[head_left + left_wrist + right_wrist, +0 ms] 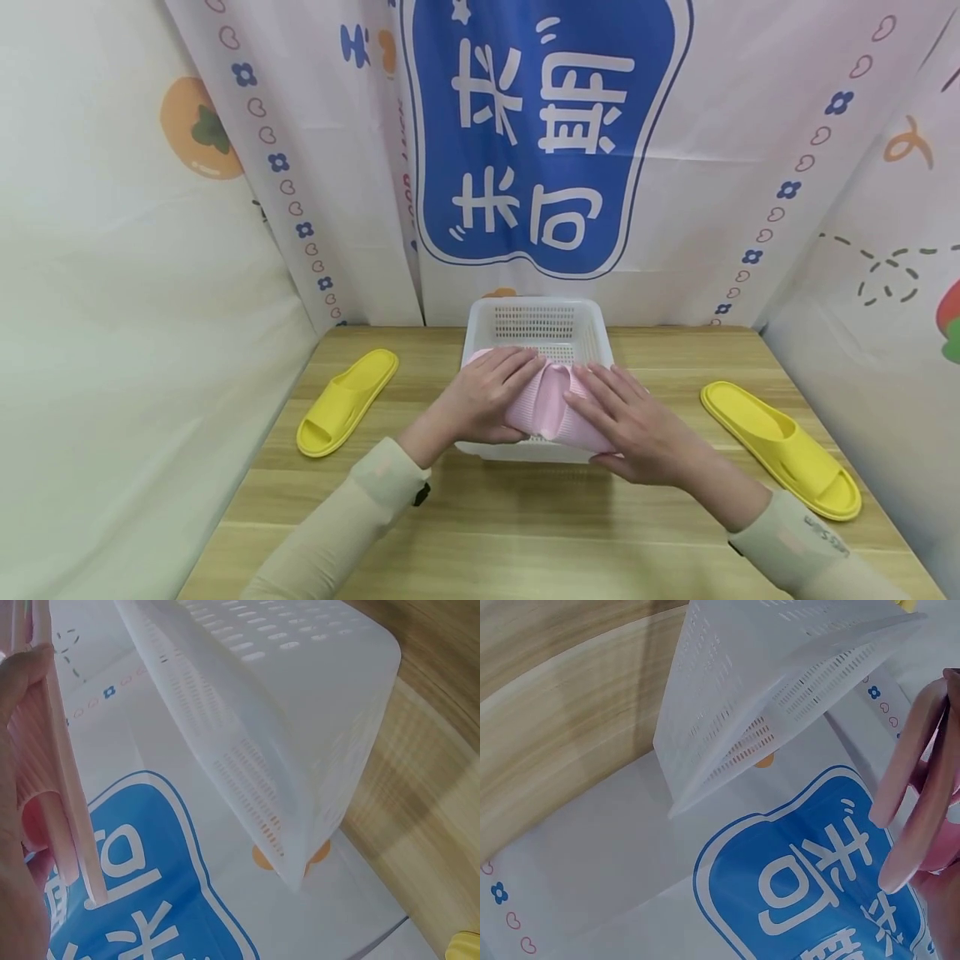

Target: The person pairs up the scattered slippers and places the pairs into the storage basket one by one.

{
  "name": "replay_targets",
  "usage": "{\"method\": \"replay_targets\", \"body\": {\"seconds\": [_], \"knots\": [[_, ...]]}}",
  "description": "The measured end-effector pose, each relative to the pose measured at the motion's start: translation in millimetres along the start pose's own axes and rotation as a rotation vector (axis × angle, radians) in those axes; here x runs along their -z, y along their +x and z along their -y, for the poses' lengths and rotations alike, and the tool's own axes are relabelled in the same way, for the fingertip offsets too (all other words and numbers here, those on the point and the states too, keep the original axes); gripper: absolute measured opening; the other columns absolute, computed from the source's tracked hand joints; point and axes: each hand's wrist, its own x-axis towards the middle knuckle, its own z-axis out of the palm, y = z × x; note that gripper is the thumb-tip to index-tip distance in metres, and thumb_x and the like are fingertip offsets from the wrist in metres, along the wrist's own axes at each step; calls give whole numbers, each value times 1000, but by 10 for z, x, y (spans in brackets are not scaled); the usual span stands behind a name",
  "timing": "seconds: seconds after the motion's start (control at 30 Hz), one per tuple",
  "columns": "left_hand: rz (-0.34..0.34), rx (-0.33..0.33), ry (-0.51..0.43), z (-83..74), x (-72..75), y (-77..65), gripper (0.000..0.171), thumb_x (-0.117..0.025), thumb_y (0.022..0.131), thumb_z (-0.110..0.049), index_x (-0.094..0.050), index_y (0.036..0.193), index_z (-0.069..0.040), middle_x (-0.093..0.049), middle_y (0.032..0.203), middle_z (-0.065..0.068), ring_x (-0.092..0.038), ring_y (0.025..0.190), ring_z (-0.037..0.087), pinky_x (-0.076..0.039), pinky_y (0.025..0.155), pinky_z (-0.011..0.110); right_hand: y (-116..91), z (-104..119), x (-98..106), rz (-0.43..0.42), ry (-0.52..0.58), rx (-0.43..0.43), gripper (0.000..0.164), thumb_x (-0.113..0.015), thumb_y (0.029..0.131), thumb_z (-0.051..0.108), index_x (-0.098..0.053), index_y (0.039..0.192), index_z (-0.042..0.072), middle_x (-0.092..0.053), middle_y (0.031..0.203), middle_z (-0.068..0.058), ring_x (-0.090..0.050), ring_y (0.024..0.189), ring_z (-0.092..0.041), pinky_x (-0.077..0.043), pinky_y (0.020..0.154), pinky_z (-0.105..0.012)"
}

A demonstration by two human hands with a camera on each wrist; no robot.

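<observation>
A pair of pink ribbed slippers (pixel 581 427) is held over the white basket (pixel 602 337), overlapping its near part in the head view. My left hand (pixel 487 396) grips them from the left, fingers over the top and thumb lower down. From the other side my right hand (pixel 645 429) holds them in much the same way. The left wrist view shows the pink soles (pixel 71 787) edge-on, side by side and above the basket's rim. In the right wrist view the pink slippers (pixel 911 776) are at the right edge, partly cut off.
One yellow slipper (pixel 348 402) lies on the wooden table (pixel 480 533) to the left of the basket. Another yellow slipper (pixel 783 450) lies to the right, near the table's edge. A printed cloth (pixel 712 192) hangs behind the table, with white cloth on both sides.
</observation>
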Motion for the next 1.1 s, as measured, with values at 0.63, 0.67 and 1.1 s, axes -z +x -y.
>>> {"method": "replay_targets", "body": {"seconds": [0.63,0.67,1.1], "knots": [[55,-43,-101,47,-14,-13,103,-76,64,-63,-45,141,-1,-51,138,13,-48,126,27,-31,111,37,23,37,26,-16,-20,87,78,-63,81,48,-42,146,11,-33,150,-26,-34,134,-44,-35,103,-59],[61,-41,-102,46,-14,-14,103,-76,64,-62,-44,141,-2,-51,138,13,-48,126,26,-31,112,37,25,40,23,-15,-20,87,79,-64,80,47,-41,146,11,-33,149,-27,-34,134,-44,-35,103,-58],[111,-21,-105,44,-14,-4,104,-79,63,-60,-44,143,-3,-49,141,12,-45,129,26,-28,113,35,38,69,4,-41,-43,93,80,-72,74,43,-46,141,8,-37,146,-28,-41,128,-46,-41,99,-58]]}}
